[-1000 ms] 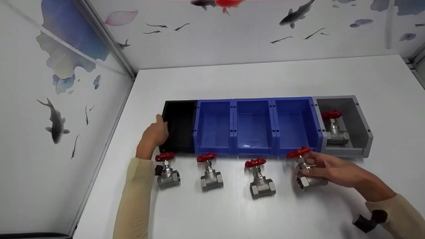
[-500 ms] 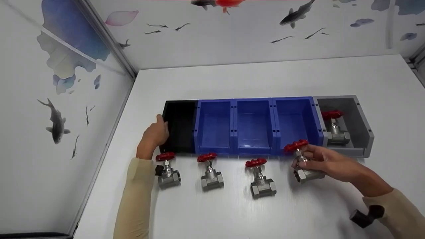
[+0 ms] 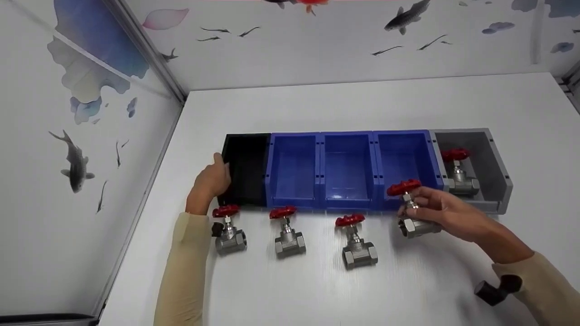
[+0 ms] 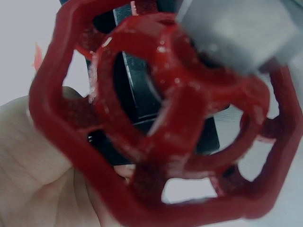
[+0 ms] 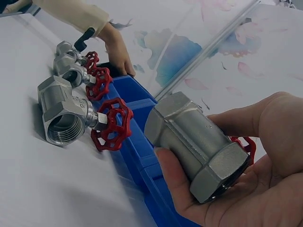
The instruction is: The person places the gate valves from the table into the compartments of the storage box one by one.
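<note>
My right hand (image 3: 446,210) grips a gate valve (image 3: 419,227) with a red handwheel and steel body. It holds the valve just above the table, close to the front of the right blue bin (image 3: 403,154). In the right wrist view, fingers and thumb lie round the steel body (image 5: 194,142). My left hand (image 3: 212,179) holds the left wall of the black bin (image 3: 244,170). A red handwheel (image 4: 175,109) covers much of the left wrist view, with part of the left hand (image 4: 42,161) behind it. Another valve (image 3: 461,181) sits in the grey bin (image 3: 496,181).
Three more valves, the left one (image 3: 231,240), a second (image 3: 290,242) and a third (image 3: 359,251), stand in a row before the bins. Two more blue bins, the left (image 3: 293,167) and middle (image 3: 346,167), join the row. Printed walls (image 3: 290,59) enclose the table.
My right hand has lifted the valve slightly and carried it away from me, toward the front of the right blue bin. My left hand stays at the black bin.
</note>
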`<state>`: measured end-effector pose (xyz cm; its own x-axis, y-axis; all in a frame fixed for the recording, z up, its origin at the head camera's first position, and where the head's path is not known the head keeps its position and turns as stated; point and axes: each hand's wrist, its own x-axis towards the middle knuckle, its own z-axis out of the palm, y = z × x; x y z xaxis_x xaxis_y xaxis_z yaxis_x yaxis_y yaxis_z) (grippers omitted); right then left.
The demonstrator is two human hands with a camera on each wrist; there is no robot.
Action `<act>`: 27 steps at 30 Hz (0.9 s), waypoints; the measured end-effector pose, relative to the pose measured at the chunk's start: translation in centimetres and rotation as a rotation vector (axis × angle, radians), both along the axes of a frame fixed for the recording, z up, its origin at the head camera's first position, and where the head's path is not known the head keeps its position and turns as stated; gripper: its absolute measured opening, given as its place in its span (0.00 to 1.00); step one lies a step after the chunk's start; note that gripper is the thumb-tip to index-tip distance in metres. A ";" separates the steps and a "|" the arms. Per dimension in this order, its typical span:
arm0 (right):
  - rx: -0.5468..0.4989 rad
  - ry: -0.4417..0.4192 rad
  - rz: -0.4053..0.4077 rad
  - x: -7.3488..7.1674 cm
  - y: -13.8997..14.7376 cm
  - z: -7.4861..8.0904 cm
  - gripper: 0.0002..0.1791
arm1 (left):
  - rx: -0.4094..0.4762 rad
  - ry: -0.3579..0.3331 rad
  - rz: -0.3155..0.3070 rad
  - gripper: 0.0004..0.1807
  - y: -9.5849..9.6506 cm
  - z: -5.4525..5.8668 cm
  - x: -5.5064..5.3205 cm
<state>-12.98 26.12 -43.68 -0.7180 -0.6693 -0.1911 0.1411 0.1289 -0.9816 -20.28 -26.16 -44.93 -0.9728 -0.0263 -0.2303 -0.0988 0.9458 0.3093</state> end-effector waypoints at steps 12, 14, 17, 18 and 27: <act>0.089 0.012 -0.056 -0.4 0.1 0.1 0.19 | 0.002 -0.001 -0.012 0.16 0.0 0.1 0.1; 0.119 0.008 -0.074 -0.5 0.0 0.2 0.20 | 0.005 0.002 -0.010 0.16 0.0 0.1 0.1; 0.135 -0.002 -0.098 -0.6 0.0 0.3 0.21 | 0.003 0.005 -0.008 0.17 0.0 0.2 0.0; 0.135 -0.007 -0.107 -0.7 -0.1 0.3 0.21 | 0.003 0.004 -0.007 0.17 0.0 0.2 0.0; 0.176 -0.017 -0.189 -0.8 -0.6 0.2 0.22 | 0.001 0.001 -0.009 0.17 0.0 0.0 0.1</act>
